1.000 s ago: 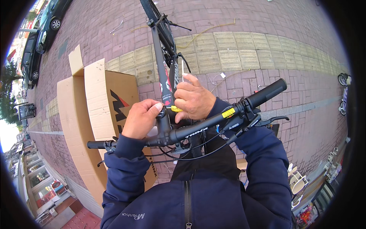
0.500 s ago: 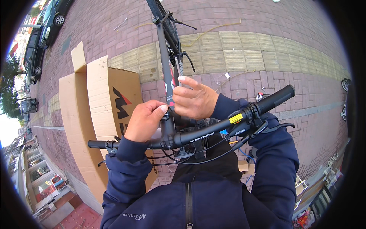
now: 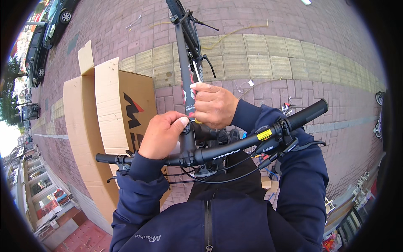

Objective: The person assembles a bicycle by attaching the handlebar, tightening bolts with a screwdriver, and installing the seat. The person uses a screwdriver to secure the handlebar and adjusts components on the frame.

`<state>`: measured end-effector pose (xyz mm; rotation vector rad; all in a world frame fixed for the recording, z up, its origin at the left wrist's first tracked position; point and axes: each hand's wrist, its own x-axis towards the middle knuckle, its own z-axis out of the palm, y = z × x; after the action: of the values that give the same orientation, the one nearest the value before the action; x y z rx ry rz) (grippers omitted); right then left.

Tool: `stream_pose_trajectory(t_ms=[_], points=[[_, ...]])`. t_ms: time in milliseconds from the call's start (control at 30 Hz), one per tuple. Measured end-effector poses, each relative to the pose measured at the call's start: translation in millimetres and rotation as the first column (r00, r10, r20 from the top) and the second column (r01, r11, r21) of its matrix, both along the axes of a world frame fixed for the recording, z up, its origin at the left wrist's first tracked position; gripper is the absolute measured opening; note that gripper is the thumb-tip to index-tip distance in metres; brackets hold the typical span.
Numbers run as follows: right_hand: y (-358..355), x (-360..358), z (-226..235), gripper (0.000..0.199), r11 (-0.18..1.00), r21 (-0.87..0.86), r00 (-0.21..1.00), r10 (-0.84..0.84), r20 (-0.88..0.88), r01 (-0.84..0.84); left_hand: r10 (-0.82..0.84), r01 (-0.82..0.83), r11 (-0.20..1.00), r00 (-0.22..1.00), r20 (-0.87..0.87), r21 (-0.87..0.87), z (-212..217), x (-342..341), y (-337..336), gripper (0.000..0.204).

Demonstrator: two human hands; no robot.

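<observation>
A black bicycle stands in front of me, its handlebar (image 3: 218, 154) running across my lap and its dark frame tube (image 3: 184, 71) reaching away. My left hand (image 3: 161, 135) is closed at the stem cap (image 3: 185, 129), thumb and forefinger pinched together. A small red-pink spot shows by those fingertips; what they hold is too small to name. Right beside it, my right hand (image 3: 215, 106) is wrapped round what looks like a screwdriver (image 3: 195, 71). Its slim pale shaft points away from me past the fist, and a bit of yellow shows below. The fingers hide most of it.
An open cardboard box (image 3: 107, 109) stands close on the left. Brake cables (image 3: 210, 180) loop below the handlebar. Pliers with red handles (image 3: 286, 107) lie on the brick paving at right, near a small white piece (image 3: 251, 83). Parked cars (image 3: 37, 54) stand at far left.
My right fist has turned, its forefinger curling in, and the pale shaft shows more plainly. Both hands have shifted slightly right along with the handlebar.
</observation>
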<state>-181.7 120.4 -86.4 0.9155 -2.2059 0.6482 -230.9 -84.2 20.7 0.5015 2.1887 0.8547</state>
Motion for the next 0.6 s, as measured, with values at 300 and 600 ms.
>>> stream_pose_trajectory(t_ms=[300, 600], points=[[-24, 19, 14, 0.018, 0.891, -0.374, 0.644, 0.131, 0.754, 0.256, 0.033, -0.034, 0.998, 0.999, 0.033, 0.049, -6, -2, -7, 0.026], [-14, 26, 4, 0.016, 0.828, -0.471, 0.672, 0.164, 0.722, 0.304, 0.1, -0.099, 0.995, 0.985, 0.14, -0.011, -2, -2, -7, 0.023]])
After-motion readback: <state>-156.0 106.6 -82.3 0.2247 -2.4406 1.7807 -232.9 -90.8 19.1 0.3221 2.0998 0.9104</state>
